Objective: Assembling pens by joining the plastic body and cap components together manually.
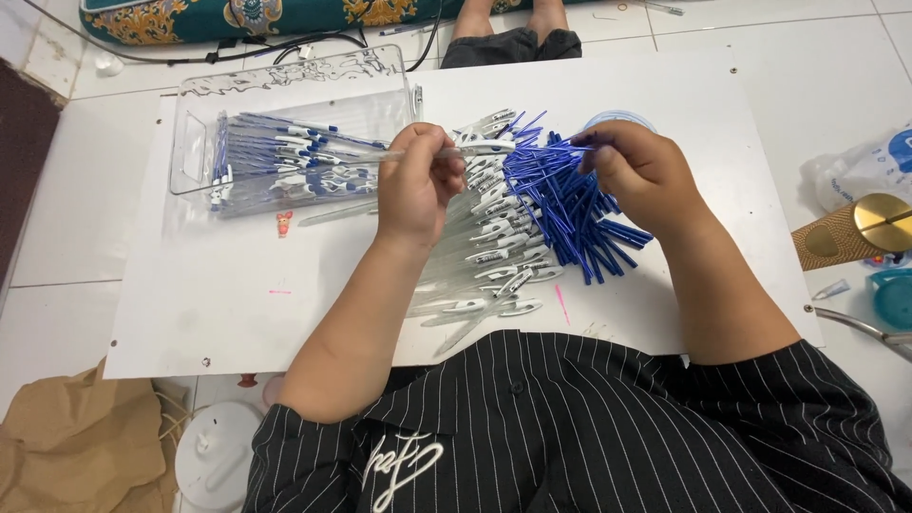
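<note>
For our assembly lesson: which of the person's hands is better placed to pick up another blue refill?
Probably the right hand: it rests on the blue refills, while the left hand already holds a clear pen barrel.

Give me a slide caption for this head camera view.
Left hand holds a clear pen barrel; right hand feeds a blue refill into it.

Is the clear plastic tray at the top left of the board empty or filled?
Partly filled. The clear tray holds a layer of assembled pens lying sideways across its bottom; its walls rise well above them.

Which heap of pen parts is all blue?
The heap of thin blue refills under the right hand; the barrels beside it are clear with white clips.
</note>
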